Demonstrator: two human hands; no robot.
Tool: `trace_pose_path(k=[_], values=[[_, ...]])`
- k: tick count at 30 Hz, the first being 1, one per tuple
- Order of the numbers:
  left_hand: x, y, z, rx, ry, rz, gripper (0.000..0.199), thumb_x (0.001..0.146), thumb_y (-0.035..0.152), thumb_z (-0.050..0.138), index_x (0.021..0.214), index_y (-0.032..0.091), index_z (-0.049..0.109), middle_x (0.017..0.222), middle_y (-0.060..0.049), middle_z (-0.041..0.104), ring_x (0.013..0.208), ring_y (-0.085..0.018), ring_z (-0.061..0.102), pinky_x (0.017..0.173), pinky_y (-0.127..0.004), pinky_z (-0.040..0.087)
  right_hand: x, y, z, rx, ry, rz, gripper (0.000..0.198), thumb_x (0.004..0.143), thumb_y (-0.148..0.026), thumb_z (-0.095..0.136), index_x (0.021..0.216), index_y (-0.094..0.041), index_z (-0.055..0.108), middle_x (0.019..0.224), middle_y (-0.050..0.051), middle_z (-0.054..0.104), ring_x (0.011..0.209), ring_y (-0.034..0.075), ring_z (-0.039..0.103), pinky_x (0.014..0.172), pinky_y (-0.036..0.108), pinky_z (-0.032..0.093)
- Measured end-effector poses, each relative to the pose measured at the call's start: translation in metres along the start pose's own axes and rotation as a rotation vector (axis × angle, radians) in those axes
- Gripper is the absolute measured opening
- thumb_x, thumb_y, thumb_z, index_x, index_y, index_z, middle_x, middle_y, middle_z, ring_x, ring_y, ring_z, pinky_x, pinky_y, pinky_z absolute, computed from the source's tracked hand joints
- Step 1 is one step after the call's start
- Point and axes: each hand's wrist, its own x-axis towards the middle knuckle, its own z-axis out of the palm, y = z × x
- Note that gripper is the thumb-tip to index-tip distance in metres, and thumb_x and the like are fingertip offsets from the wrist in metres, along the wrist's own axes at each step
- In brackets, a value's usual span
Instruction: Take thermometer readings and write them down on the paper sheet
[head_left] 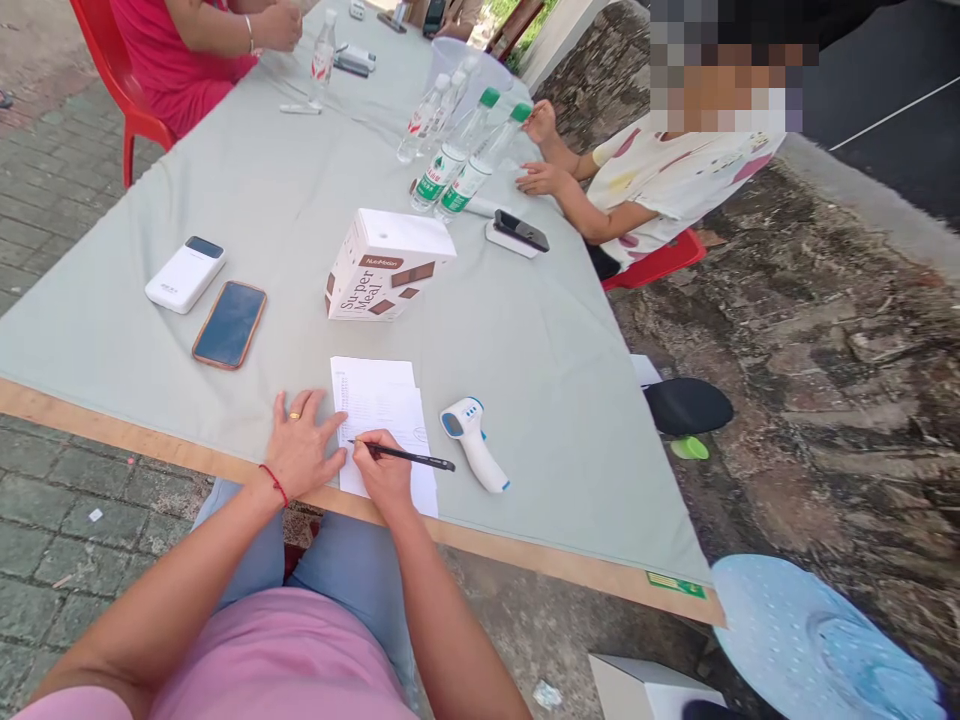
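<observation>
At the table's near edge lie white paper sheets [379, 385] with printed and handwritten lines, partly covering one another. My left hand [304, 445] rests flat with fingers spread, its fingertips on the left margin of the paper. In my right hand [384, 475] a black pen [416, 459] is gripped, its tip down at the paper close to my left fingers. Just right of the sheets lies a white and blue infrared thermometer [476, 445]. Beyond the paper stands a white "Super Meal" box [390, 265]. A phone [229, 325] and a white power bank [186, 274] lie to the left.
Green-capped water bottles [465, 165] and smaller bottles stand beyond the box, near a clear plastic basin [480, 70]. A dark phone [521, 230] rests on a white object at the right edge. Two people sit at the far left and right. A blue hat [810, 635] lies low at right.
</observation>
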Motion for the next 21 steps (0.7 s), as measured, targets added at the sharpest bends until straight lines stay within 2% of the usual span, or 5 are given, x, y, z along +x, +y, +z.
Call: trace_pose_path(k=[17,21], values=[[-0.0005,-0.0007,0.0011,-0.014,0.012,0.000,0.045,0.081,0.038,0.064,0.124,0.024,0.064,0.141,-0.017,0.046,0.131,-0.036,0.040,0.113,-0.065,0.016,-0.0013,0.0019,-0.0003,-0.030,-0.019,-0.017,0.009,0.071,-0.029,0.053,0.067,-0.021,0.057,0.061,-0.003,0.057,0.057,0.014,0.050,0.057,0.027,0.043],[-0.0004,-0.0006,0.0011,0.002,0.008,0.002,0.045,0.081,0.038,0.064,0.124,0.025,0.063,0.141,-0.017,0.046,0.131,-0.036,0.040,0.113,-0.065,0.016,-0.0013,0.0013,-0.0006,-0.021,0.027,-0.011,0.010,0.071,-0.029,0.052,0.067,-0.022,0.058,0.061,-0.003,0.057,0.058,0.015,0.051,0.058,0.028,0.044]])
